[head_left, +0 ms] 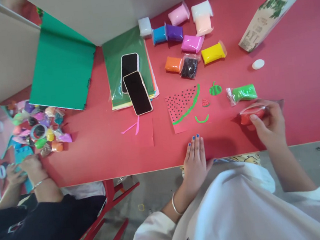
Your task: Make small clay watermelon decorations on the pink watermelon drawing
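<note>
Red clay packet (251, 114) at right front of tabletop (304, 92), pinched in right hand (267, 123), fingers closed round plastic wrap. Left hand (195, 162) flat on tabletop near front edge, fingers straight, close together, holding nothing. Green clay packet (243, 93) just behind red one. Watermelon slice picture on red paper (184, 107) between hands, farther back. Two phones (134, 82) on green paper, well left.

Beyond the fingers, a watermelon picture (183, 107) on red card. Farther out, two phones (134, 83) on a green folder (115, 69), clay packets (190, 31) in many colours, a carton (269, 13) lying near a white cap (258, 64). Far left of the fingers, another person's hands (24, 170) by a clay pile (38, 128).
</note>
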`<move>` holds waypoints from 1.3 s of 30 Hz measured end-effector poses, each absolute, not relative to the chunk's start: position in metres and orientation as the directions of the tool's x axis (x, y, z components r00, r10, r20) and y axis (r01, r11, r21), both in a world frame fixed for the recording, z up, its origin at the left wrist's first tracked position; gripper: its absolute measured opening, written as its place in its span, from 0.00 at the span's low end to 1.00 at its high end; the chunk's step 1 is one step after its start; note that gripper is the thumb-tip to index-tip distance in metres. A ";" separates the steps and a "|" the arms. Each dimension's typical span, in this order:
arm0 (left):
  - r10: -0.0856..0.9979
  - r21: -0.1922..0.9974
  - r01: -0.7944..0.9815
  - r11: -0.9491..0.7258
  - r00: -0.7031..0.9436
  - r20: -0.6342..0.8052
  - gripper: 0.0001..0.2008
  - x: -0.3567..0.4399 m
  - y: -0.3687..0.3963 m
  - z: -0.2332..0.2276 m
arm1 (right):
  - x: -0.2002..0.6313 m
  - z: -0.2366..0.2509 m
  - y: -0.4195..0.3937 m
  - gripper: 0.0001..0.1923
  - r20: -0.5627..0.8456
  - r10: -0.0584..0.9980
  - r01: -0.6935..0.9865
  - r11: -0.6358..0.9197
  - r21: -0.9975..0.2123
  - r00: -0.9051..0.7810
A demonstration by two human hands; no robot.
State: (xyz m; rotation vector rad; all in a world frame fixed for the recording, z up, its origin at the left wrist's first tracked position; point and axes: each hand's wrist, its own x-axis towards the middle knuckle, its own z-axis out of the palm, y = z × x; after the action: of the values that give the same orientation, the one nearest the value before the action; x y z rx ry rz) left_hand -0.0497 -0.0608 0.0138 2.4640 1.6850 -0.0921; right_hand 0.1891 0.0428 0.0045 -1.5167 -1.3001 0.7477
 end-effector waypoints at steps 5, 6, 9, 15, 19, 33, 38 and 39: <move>0.912 0.136 0.914 -0.381 0.396 -0.106 0.39 -0.042 -0.071 0.008 | 0.190 0.003 0.045 0.15 0.097 0.957 0.354 -0.006 -0.935 0.272; 0.904 0.153 0.905 -0.398 0.415 -0.100 0.39 -0.039 -0.067 0.007 | 0.188 0.005 0.047 0.14 0.105 0.958 0.369 0.000 -0.930 0.266; 0.890 0.178 0.886 -0.428 0.448 -0.088 0.36 -0.038 -0.050 0.007 | 0.181 0.013 0.055 0.11 0.111 0.983 0.419 0.040 -0.907 0.147; 0.936 0.128 0.936 -0.329 0.341 -0.089 0.34 -0.057 -0.054 0.011 | 0.181 0.022 0.085 0.13 0.035 0.993 0.559 0.092 -0.824 -0.112; 0.864 0.197 0.853 -0.484 0.501 -0.045 0.33 -0.048 -0.058 0.009 | 0.188 0.026 0.109 0.11 0.135 0.990 0.564 0.134 -0.815 -0.040; 0.845 0.211 0.831 -0.515 0.533 -0.037 0.34 -0.049 -0.054 0.007 | 0.192 0.027 0.117 0.15 0.211 0.978 0.783 0.129 -0.608 0.003; 0.913 0.162 0.909 -0.383 0.399 -0.081 0.33 -0.057 -0.047 0.005 | 0.199 0.027 0.108 0.25 0.098 0.995 0.824 0.065 -0.562 -0.012; 0.916 0.162 0.912 -0.377 0.393 -0.079 0.33 -0.061 -0.049 0.005 | 0.201 0.025 0.106 0.25 0.097 0.995 0.831 0.068 -0.552 -0.017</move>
State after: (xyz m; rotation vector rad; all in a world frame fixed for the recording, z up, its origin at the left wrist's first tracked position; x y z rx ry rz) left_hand -0.0613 -0.0494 0.0051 2.4676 1.6387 0.0351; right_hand 0.2009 0.1061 0.0252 -1.8105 -1.8961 0.4766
